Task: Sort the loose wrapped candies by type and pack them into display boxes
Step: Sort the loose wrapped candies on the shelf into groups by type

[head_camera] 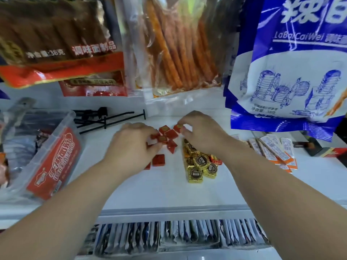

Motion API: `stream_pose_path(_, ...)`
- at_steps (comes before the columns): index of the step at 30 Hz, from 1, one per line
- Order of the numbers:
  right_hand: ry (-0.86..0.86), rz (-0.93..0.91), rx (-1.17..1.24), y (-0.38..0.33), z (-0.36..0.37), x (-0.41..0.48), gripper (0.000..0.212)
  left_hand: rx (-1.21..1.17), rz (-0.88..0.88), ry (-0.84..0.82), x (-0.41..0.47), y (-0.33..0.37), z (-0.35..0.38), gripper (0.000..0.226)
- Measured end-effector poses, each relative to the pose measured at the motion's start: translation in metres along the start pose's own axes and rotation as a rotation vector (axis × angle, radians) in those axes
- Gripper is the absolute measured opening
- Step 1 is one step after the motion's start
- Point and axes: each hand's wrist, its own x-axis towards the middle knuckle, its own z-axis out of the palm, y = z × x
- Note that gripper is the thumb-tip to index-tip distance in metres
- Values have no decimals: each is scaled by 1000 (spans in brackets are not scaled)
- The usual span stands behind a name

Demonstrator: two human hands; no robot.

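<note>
Pinching red candies [170, 133] w/ curled fingers [148, 131], L hand [135, 147] & R hand [202, 131], gold candies [201, 164] beside.

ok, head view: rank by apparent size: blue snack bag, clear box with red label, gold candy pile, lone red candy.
1. blue snack bag, though it hangs nearer the camera, which inflates it
2. clear box
3. gold candy pile
4. lone red candy

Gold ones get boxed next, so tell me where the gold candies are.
Head view: the gold candies lie piled on the white counter, right of centre, just below the right hand, with the red candies to their left.
</note>
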Motion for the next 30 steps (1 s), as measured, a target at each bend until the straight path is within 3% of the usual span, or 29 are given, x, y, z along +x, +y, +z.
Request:
stream_pose_path(2,-175,-89,-107,-21,2,21,33,88,-146,-95,-11,-18,-17,66)
stream_pose_path(5,-356,-58,-253,-44,0,46,50,124,-266,-265,-25,-39,-34,100)
stream_pose_path(10,-525,31,-341,-44,3,58,50,39,-302,-420,-32,-55,-38,111)
stream_pose_path(13,-495,44,-297,-43,5,57,53,18,-278,-447,-30,-65,-35,115)
stream_pose_path(17,-454,-7,-225,-54,13,58,41,-15,-282,-413,-26,-71,-32,122)
stream_pose_path(21,-426,-87,-170,-61,32,63,50,-13,-286,-426,-26,-72,-32,131)
stream_pose_path(25,-392,-132,-62,-63,45,57,57,-31,-279,-453,-30,-68,-35,124)
stream_pose_path(30,-107,-80,-44,-46,23,33,40,-13,-265,-423,-34,-64,-33,121)
